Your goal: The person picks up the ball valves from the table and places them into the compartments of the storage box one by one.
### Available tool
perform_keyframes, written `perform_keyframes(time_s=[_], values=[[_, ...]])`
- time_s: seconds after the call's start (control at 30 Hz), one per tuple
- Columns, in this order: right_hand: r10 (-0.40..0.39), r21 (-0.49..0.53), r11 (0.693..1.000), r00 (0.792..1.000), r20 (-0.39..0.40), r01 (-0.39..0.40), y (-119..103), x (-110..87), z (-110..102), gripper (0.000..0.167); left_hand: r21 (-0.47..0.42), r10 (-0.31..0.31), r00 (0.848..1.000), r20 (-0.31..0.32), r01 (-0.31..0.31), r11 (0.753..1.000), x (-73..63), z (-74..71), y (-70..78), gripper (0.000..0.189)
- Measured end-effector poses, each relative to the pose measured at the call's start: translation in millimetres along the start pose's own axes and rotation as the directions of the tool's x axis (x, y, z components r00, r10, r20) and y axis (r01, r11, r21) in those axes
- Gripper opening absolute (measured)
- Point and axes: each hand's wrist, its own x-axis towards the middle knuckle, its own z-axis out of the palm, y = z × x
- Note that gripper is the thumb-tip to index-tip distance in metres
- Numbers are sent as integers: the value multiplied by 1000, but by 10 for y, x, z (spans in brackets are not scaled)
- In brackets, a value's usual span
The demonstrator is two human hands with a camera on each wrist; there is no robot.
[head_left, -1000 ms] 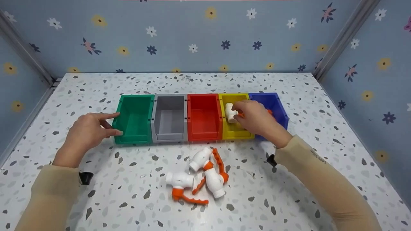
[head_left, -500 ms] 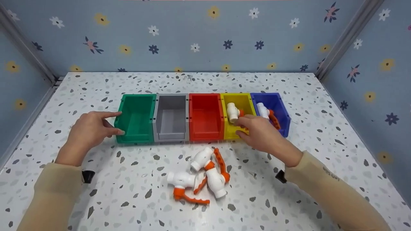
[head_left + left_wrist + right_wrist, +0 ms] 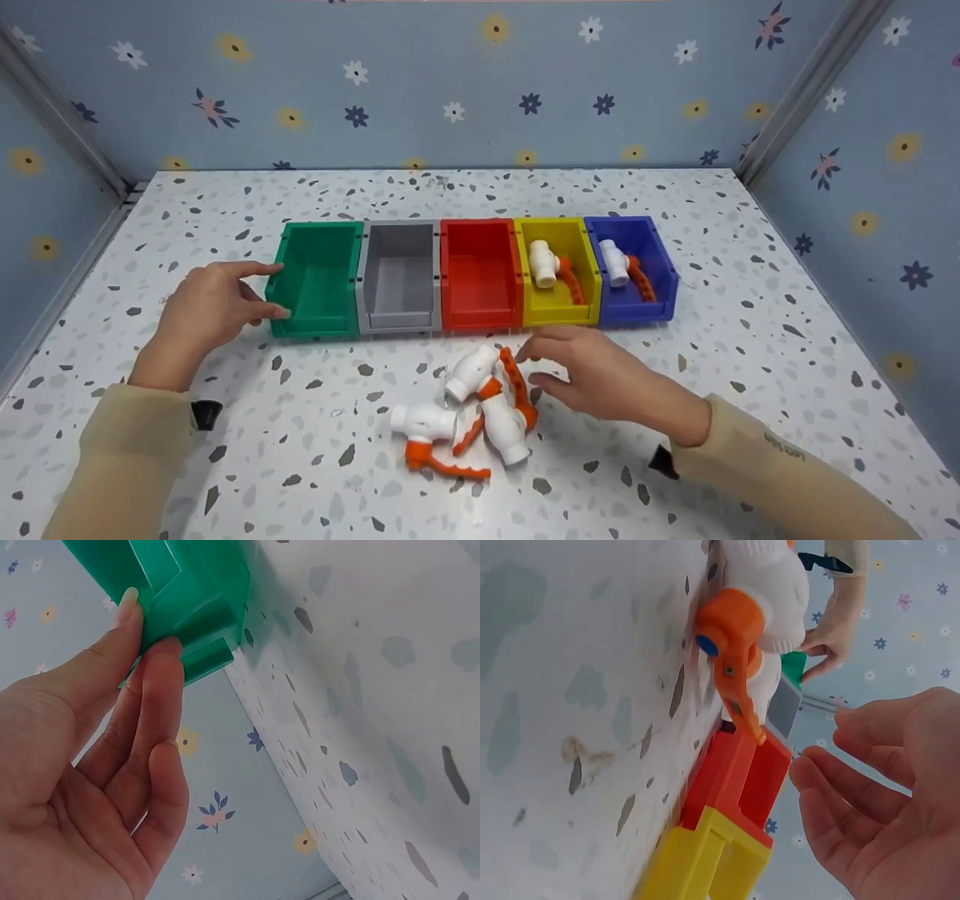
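In the head view my left hand (image 3: 214, 311) grips the left side of the green bin (image 3: 319, 326), with thumb at its front corner and a finger at the side rim. The left wrist view shows the thumb and fingers (image 3: 161, 682) on the green wall. My right hand (image 3: 592, 371), fingers slightly bent and holding nothing, hovers beside a pile of white ball valves with orange handles. Nearest to it is a ball valve (image 3: 504, 427) whose orange handle (image 3: 736, 686) points toward the bins. Two more, a left ball valve (image 3: 424, 422) and an upper ball valve (image 3: 472, 371), lie against it.
Right of the green bin stand a grey bin (image 3: 400, 322), a red bin (image 3: 480, 319), a yellow bin (image 3: 559, 311) and a blue bin (image 3: 637, 311) in one row. One ball valve (image 3: 543, 264) lies in the yellow bin, another ball valve (image 3: 615, 264) in the blue. Flowered walls enclose the speckled table (image 3: 337, 487).
My right hand has let go of the ball valve in the yellow bin and moved toward me, down to the pile. The left hand has stayed on the green bin.
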Motion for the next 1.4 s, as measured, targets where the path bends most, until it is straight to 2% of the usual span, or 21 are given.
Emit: perform_keyframes(time_s=[0.17, 0.27, 0.5, 0.77, 0.97, 1.17, 1.4], values=[[-70, 49, 997, 995, 69, 67, -80, -54, 93, 26, -18, 24, 1000, -2, -24, 1000, 8, 8, 20, 72], [-82, 72, 995, 990, 118, 74, -100, -63, 152, 27, -24, 37, 999, -2, -37, 999, 20, 1, 17, 69], [-50, 74, 997, 963, 266, 31, -114, -60, 239, 40, -25, 31, 1000, -1, -31, 999, 43, 5, 28, 67], [-31, 13, 1000, 936, 351, 28, -132, -64, 258, 66, -39, 12, 1000, 23, -11, 999, 32, 47, 5, 68], [-8, -29, 999, 923, 384, 20, -156, -61, 288, 75, -31, 15, 1000, 28, -14, 999, 22, 48, -13, 68], [-21, -38, 999, 925, 379, 38, -166, -52, 317, 76, -38, 5, 1000, 26, -4, 999, 12, 40, -18, 69], [-14, -22, 999, 925, 379, 24, -177, -55, 321, 75, -35, 8, 1000, 18, -7, 999, -6, 41, -3, 68]])
